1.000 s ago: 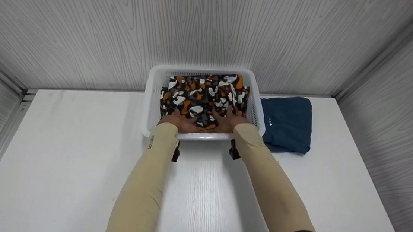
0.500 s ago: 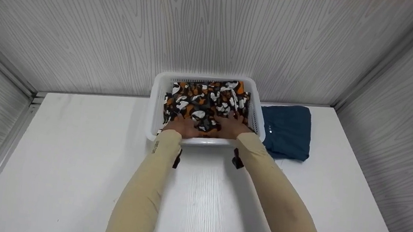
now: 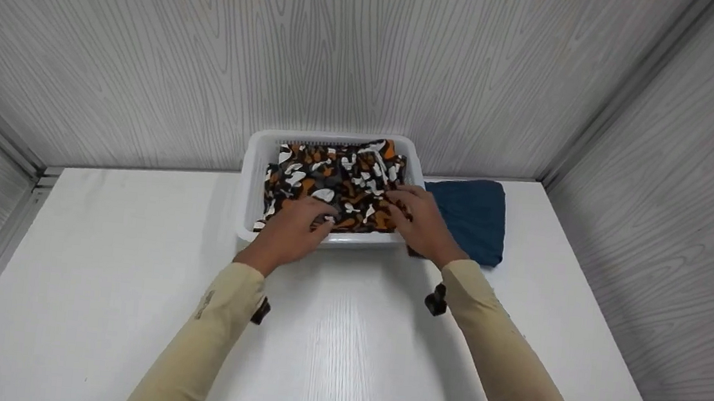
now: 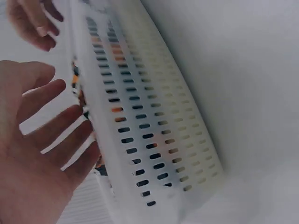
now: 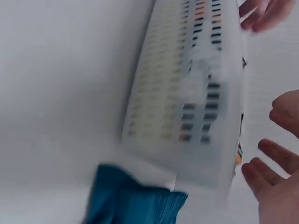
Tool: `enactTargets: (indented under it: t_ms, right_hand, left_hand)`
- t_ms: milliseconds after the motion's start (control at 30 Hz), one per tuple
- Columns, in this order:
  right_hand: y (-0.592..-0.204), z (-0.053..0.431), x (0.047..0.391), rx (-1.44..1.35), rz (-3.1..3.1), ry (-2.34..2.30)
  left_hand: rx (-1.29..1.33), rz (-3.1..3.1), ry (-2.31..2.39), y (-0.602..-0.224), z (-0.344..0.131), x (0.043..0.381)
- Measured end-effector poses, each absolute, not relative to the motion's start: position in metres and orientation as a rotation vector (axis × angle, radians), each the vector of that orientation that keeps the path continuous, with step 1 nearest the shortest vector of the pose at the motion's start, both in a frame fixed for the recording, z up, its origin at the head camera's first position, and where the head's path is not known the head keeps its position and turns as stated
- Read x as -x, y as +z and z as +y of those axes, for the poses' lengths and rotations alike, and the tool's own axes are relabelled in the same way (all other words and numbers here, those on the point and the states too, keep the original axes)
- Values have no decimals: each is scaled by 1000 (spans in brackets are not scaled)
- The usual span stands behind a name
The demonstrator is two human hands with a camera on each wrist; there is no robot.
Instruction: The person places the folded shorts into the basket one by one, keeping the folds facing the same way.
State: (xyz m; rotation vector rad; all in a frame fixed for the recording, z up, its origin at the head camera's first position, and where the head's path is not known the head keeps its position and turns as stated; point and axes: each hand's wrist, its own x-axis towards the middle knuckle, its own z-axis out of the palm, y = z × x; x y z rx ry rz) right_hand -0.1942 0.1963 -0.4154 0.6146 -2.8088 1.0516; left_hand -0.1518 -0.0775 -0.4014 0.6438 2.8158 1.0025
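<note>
A white perforated plastic basket [image 3: 360,242] stands against the back wall, slots showing in its side wall [image 4: 154,140] in the left wrist view. Inside lies a folded garment [image 3: 327,175] in orange, black, grey and white camouflage; its exact kind cannot be told. My left hand [image 3: 293,228] hovers at the basket's front left, fingers spread and slightly bent, gripping nothing. Over the front right corner is my right hand [image 3: 423,224], its fingers loosely bent and holding nothing. Both wrist views show gaps between the fingers and the basket's side.
A folded dark blue garment [image 3: 470,217] lies on the white table [image 3: 130,284], close against the basket's right side. Grey wood-grain panels [image 3: 318,48] rise behind and at both sides.
Both hands have lifted off the camouflage garment and drawn back toward the person, moving apart; earlier they pressed flat on it. Basket and garments keep their places while the head view shifts slightly.
</note>
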Motion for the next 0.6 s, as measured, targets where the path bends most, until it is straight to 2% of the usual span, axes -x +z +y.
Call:
enactTargets:
  t_ms: [133, 333, 433, 600]
  right_hand:
    - [-431, 234, 181, -520, -2699, 1095]
    - [-462, 279, 174, -316, -2861, 1003]
    - [-477, 293, 169, -263, -3034, 858]
    - [-496, 296, 156, -270, -3153, 698]
  left_hand:
    - [-661, 2886, 1120, -414, -82, 106]
    - [-498, 2821, 1218, -461, -70, 39]
    - [-509, 2737, 1290, -480, -60, 18]
    - [-490, 2576, 1492, -497, -48, 3]
